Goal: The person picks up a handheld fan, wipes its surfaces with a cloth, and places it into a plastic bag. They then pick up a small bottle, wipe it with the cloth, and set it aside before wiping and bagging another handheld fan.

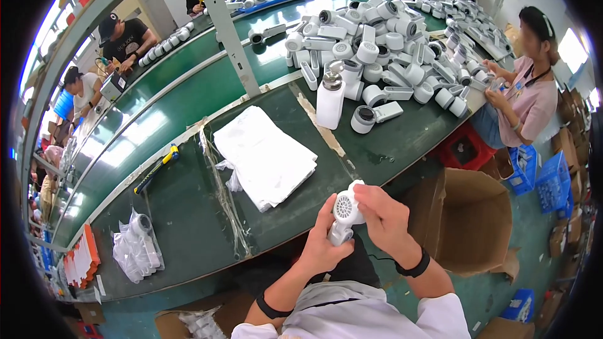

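Just in front of my body, over the near edge of the bench, I hold a white handheld fan (345,208) with a round slotted grille facing up. My left hand (321,248) is wrapped round its short handle, thumb beside the grille. The fingers of my right hand (384,216) are closed on the right side of its round head; a small white part shows at the fingertips, too hidden to name. Ahead and left of my hands lies a stack of white cloths or sheets (264,154). A white pump bottle (330,97) stands farther off.
A big pile of similar devices (377,44) covers the far right of the green bench (182,220). To the left lie a yellow-and-black cutter (157,168) and bagged parts (138,248). An open cardboard box (474,220) stands at right, near a seated co-worker (531,88).
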The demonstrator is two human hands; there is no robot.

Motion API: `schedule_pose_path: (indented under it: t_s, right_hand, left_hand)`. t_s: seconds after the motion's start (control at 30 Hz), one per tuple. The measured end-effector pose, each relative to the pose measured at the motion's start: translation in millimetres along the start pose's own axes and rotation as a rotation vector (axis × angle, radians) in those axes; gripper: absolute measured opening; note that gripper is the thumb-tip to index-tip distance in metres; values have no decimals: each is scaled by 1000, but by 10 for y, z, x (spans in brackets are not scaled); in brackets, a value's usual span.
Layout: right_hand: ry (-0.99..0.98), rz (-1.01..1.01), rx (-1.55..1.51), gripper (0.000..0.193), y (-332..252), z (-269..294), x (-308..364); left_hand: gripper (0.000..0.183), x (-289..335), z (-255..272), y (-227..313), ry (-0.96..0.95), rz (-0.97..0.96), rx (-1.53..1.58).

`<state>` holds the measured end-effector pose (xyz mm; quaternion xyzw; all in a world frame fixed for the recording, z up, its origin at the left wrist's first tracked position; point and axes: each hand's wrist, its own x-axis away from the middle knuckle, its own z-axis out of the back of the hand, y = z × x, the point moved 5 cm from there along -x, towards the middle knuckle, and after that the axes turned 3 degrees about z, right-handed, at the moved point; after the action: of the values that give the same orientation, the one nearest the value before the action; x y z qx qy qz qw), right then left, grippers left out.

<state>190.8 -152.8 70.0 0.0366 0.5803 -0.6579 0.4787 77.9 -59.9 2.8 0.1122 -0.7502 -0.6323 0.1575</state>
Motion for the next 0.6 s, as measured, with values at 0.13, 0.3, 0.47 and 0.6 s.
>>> schedule_pose_path:
  t_s: [0.13,0.3,0.47,0.6]
  right_hand:
    - [-47,324,210,22,-77,-102,224]
    - [-115,383,271,23,-23,-46,349]
    - [50,169,178,28,125,44,355]
    - [-2,87,75,24,20,36,125]
  left_hand:
    - [94,-33,40,-35,-6,112,191]
    - [95,-51,28,-108,-46,188,297]
    - [96,-67,31,-157,-66,235,266]
    - [96,-86,-72,-121,-115,162,228]
